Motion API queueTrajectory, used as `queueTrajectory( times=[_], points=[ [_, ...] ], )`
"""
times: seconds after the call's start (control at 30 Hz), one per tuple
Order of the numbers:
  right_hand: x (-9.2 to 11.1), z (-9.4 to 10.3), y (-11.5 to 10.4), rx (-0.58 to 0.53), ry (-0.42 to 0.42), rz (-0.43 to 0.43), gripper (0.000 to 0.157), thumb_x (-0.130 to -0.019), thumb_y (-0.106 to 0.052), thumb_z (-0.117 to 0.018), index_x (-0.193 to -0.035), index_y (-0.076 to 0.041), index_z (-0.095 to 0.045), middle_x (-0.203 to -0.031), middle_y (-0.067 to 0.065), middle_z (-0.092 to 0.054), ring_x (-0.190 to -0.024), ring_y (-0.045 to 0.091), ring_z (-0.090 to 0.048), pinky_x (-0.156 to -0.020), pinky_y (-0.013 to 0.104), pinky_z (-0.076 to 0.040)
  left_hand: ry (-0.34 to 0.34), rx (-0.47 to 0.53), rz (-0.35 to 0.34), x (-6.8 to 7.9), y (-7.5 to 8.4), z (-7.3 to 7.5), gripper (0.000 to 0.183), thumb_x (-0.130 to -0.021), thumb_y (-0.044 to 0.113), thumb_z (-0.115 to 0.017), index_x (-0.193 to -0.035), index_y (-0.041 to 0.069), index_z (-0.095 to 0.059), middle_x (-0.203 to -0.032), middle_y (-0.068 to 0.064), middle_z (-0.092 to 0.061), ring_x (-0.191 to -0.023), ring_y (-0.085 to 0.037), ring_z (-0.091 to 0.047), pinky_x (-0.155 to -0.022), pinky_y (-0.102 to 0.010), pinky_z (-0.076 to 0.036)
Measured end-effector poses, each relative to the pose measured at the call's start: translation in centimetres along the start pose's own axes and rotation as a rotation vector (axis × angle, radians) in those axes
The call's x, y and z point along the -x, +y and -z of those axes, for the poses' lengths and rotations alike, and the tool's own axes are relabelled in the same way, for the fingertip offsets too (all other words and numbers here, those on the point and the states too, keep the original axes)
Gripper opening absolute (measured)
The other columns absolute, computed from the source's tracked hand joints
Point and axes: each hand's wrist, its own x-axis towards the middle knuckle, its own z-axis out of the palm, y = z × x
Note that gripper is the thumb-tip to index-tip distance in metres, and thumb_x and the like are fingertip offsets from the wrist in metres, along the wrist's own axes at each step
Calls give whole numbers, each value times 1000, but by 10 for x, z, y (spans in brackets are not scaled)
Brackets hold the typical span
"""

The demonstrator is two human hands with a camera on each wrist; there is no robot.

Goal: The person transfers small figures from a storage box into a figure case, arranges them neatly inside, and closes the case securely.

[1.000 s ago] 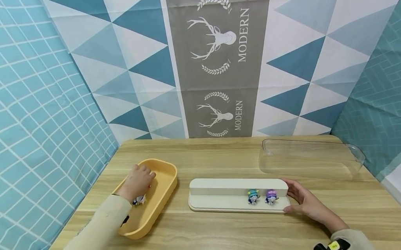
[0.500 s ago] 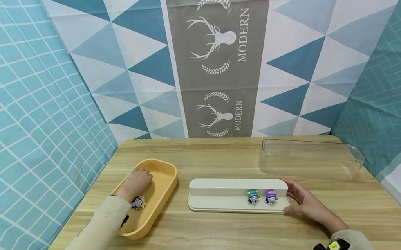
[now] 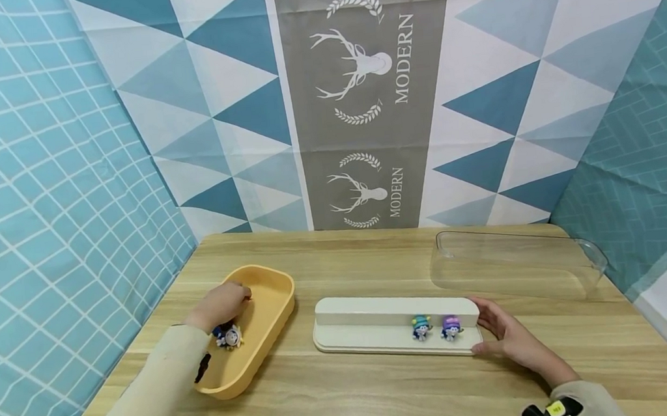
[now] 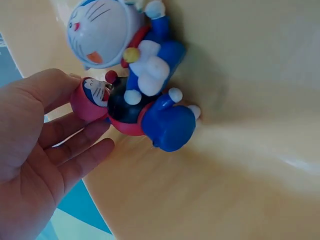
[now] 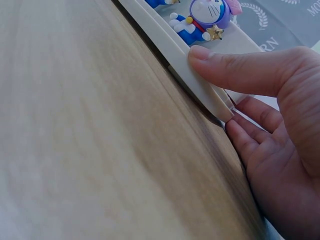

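In the head view my left hand [image 3: 221,305] is down inside a yellow tray [image 3: 282,303]. The left wrist view shows its thumb and fingers pinching the red-hooded head of a small figurine [image 4: 127,112] with a black middle and a blue lower part. Against that one lies a white-faced Doraemon figurine [image 4: 100,32], which in the head view is beside the wrist. My right hand [image 3: 511,338] grips the right end of a long white stepped display base [image 3: 367,336], thumb on the front edge. On the base stand a green-hatted figurine [image 3: 421,327] and a purple-hatted figurine [image 3: 451,327].
A clear plastic cover [image 3: 514,265] lies at the back right of the wooden table [image 3: 383,393]. Patterned cloth walls [image 3: 231,98] rise behind the table and along its left and right sides.
My left hand has drawn slightly left within the tray, its fingers closing in. The white-faced figurine has turned and shows more fully. The right hand and the base have stayed put.
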Motion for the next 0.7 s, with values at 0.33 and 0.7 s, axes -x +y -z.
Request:
queueTrajectory(
  times=[0.33, 0.7],
  points=[
    [0, -1, 2, -8, -13, 13, 96, -70, 5, -84, -147, 12, -28, -141, 40, -37, -120, -10, -46, -98, 9, -37, 27, 177, 22, 0, -4, 2, 33, -89, -13, -56, -62, 7, -50, -61, 5, -32, -55, -9, -32, -53, -24, -30],
    [-1, 0, 4, -2, -11, 22, 96, -70, 5, -84, -147, 11, -28, -141, 38, -38, -120, -9, -46, -98, 9, -37, -65, 379, 142, 3, -5, 6, 25, -95, 1, -58, -71, 6, -61, -61, 4, -47, -53, -9, -43, -53, -26, -39]
  ],
)
